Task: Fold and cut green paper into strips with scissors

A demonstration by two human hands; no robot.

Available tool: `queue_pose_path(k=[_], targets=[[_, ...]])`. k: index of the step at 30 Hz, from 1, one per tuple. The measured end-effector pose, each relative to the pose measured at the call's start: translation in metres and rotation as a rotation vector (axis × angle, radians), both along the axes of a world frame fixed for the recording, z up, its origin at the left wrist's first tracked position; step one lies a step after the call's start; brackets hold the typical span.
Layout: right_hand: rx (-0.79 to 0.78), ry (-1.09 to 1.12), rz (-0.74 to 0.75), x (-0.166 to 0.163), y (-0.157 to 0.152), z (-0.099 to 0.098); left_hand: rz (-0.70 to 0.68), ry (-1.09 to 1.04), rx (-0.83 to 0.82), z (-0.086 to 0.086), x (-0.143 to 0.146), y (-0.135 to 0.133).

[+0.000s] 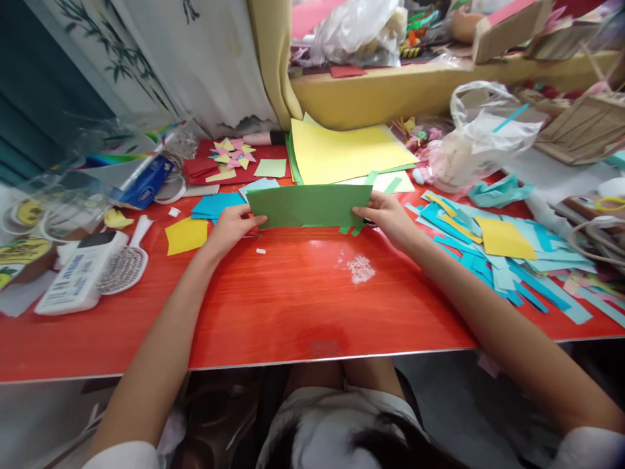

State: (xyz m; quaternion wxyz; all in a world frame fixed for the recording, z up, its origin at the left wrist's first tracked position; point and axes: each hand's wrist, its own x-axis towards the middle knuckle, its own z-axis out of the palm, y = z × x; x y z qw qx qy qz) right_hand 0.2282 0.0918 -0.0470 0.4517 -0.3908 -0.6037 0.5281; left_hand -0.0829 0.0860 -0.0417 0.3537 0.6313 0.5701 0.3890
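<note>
A long strip of green paper (310, 206) is held up over the red table, its broad side facing me. My left hand (234, 225) pinches its left end between thumb and fingers. At the opposite end, my right hand (383, 215) grips the strip the same way. Small green paper scraps (350, 230) show just below the strip, near my right hand. Beside my left hand lie blue paper squares (217, 206) and a yellow paper square (187, 236). Behind the strip is a stack of large sheets with a yellow sheet (346, 151) on top.
Blue paper strips (493, 260) are heaped at the right, near a white plastic bag (481, 143). A hairbrush (125, 264) and a white bottle (81, 273) lie at the left. Paper stars (233, 155) sit at the back on red paper. White crumbs (360, 268) dot the red table (293, 312).
</note>
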Motion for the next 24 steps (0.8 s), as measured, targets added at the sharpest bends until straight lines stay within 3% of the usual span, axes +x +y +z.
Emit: queue_pose_path(k=[4, 9, 13, 16, 18, 20, 22, 24], targets=[[-0.030, -0.048, -0.006, -0.001, -0.001, -0.001, -0.047, -0.125, -0.039, -0.001, 0.001, 0.000], [-0.005, -0.104, 0.005, -0.001, -0.001, -0.005, -0.006, -0.159, -0.164, 0.000, 0.000, -0.001], [0.095, -0.187, -0.065, 0.000, 0.000, -0.007, 0.003, -0.090, -0.087, 0.006, -0.001, -0.003], [0.029, -0.184, -0.077, -0.003, -0.003, -0.001, 0.008, -0.016, -0.031, 0.013, -0.001, -0.003], [-0.086, -0.134, -0.049, -0.005, -0.006, 0.007, 0.078, 0.077, 0.062, 0.022, 0.001, -0.005], [-0.207, -0.112, -0.012, -0.005, -0.010, 0.015, 0.239, 0.191, 0.287, 0.035, 0.007, -0.017], [-0.287, -0.124, 0.022, -0.002, -0.012, 0.020, 0.409, 0.254, 0.563, 0.050, 0.019, -0.043], [-0.329, -0.143, 0.083, 0.001, -0.014, 0.023, 0.394, 0.199, 0.590, 0.062, 0.036, -0.081]])
